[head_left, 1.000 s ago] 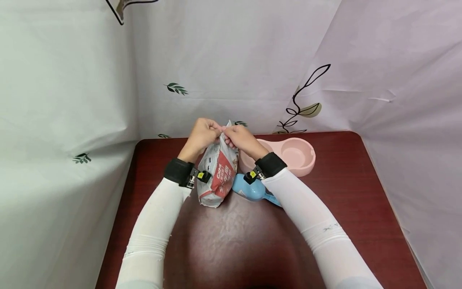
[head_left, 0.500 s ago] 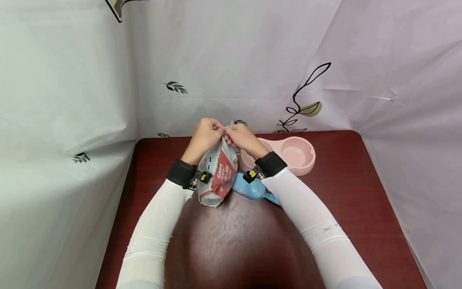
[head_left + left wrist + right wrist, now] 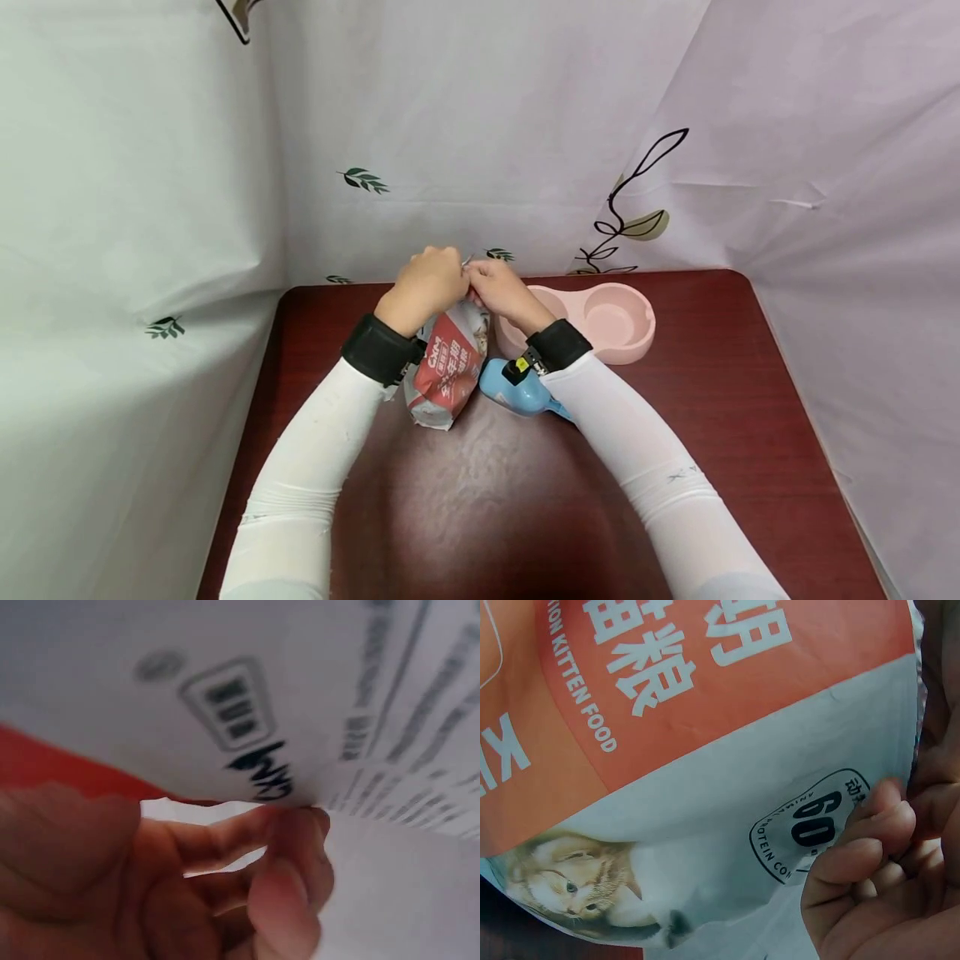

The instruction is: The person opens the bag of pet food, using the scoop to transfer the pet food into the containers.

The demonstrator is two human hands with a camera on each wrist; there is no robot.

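A red and white bag of kitten food (image 3: pixel 447 367) stands on the table, its top edge up between both hands. My left hand (image 3: pixel 426 287) grips the left part of that top edge, back of the hand upward. In the left wrist view its thumb and curled fingers (image 3: pixel 289 900) meet at the bag's edge, under the printed white panel. My right hand (image 3: pixel 504 290) pinches the top edge close beside it. The right wrist view has its curled fingers (image 3: pixel 870 862) on the edge, near a printed "60". The bag's mouth is hidden behind the hands.
Right of the bag lies a blue scoop (image 3: pixel 501 385), its handle partly under the right forearm. A pink double pet bowl (image 3: pixel 613 323) stands behind it, partly covered by the right hand. Patterned cloth (image 3: pixel 510 125) hangs behind the dark red table (image 3: pixel 720 417).
My left hand has turned over, its back now facing up, and covers more of the bag's top. The bag has tilted slightly left. My right hand has barely moved.
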